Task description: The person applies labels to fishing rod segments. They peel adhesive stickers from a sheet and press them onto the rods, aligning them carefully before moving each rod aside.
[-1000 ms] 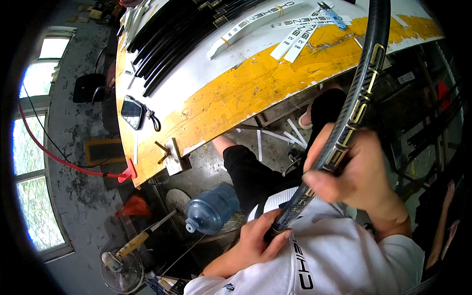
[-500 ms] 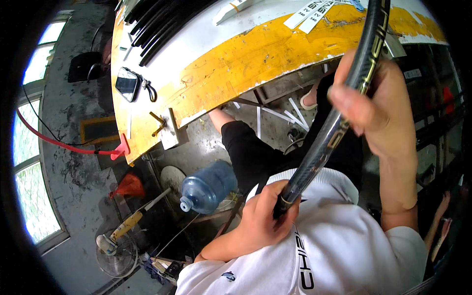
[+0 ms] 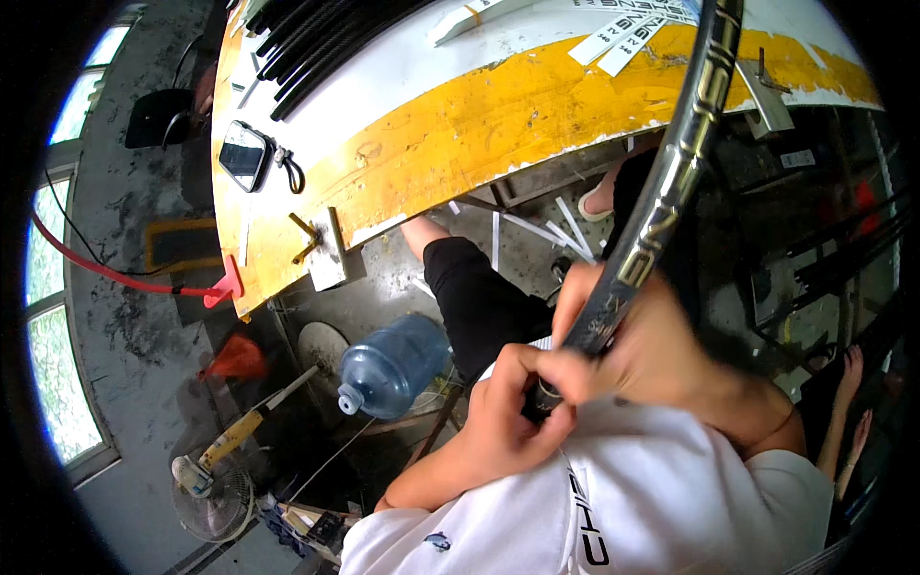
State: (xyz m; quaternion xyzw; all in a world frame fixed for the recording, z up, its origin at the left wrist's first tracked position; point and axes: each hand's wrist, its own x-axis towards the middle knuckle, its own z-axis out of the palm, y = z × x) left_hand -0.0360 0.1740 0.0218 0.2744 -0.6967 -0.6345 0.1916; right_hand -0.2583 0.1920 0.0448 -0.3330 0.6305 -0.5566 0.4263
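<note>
A long, glossy black carbon-weave tube [image 3: 671, 182] with gold lettering slants across my lap, from its lower end near my stomach to beyond the top edge of the view. My left hand [image 3: 503, 407] is closed around that lower end. Just above it, my right hand [image 3: 661, 350] wraps the tube from behind, partly hidden by it and a little blurred. The two hands nearly touch. Far left on the bench, several similar black tubes [image 3: 316, 57] lie side by side.
The yellow-and-white bench [image 3: 412, 144] curves ahead, holding a phone [image 3: 244, 155], printed white strips [image 3: 613, 43] and a clamp-like metal block [image 3: 327, 251] at its edge. A blue water jug [image 3: 393, 367] and a fan [image 3: 213, 500] are at lower left. Another person's hands [image 3: 848, 383] show far right.
My right hand has slid down the tube from its upper part to beside my left hand. The tube stands slightly steeper, and the view has shifted a little.
</note>
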